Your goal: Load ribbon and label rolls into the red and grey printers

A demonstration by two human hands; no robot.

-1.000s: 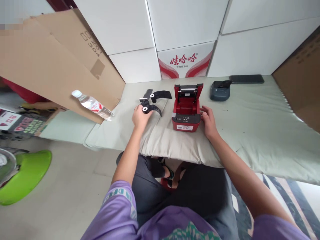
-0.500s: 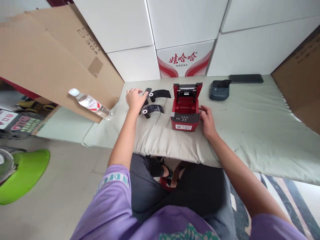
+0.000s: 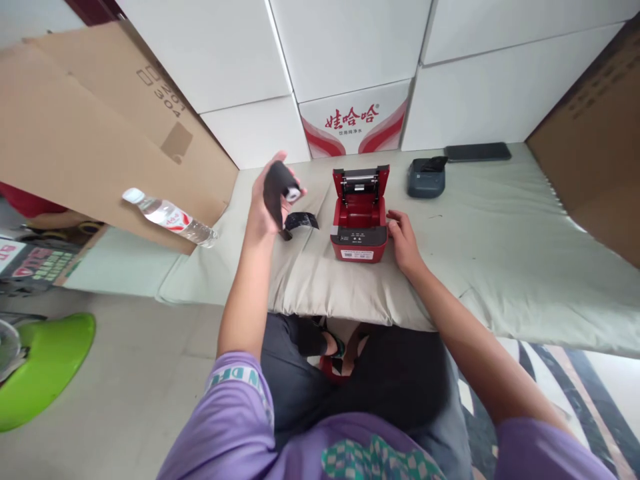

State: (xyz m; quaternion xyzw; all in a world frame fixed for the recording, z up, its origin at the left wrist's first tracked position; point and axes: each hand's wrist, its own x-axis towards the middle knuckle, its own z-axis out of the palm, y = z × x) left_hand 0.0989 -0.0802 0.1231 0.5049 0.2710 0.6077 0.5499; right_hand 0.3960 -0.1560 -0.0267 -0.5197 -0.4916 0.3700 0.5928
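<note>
Above the left side of the padded surface, my left hand point(image 3: 263, 200) is closed around a black paper roll point(image 3: 280, 185) with a white core and a loose black tail. Another black roll point(image 3: 300, 221) lies below it, partly hidden by my wrist, its strip curling to the right. In front of me stands a small red and black printer point(image 3: 359, 217), its lid raised and its red compartment showing nothing inside. My right hand point(image 3: 404, 243) rests against the printer's right side, fingers extended and not wrapped around it.
To the left, a water bottle point(image 3: 170, 217) leans near a large cardboard box point(image 3: 115, 113). A dark blue device point(image 3: 427, 179) and a black flat object point(image 3: 477, 152) lie right of the printer. White cartons point(image 3: 355, 120) are stacked behind. A green chair point(image 3: 50, 370) stands at lower left.
My left hand has lifted one black roll off the padded surface and turned, showing its palm side. My right hand stays at the printer. The view has shifted slightly.
</note>
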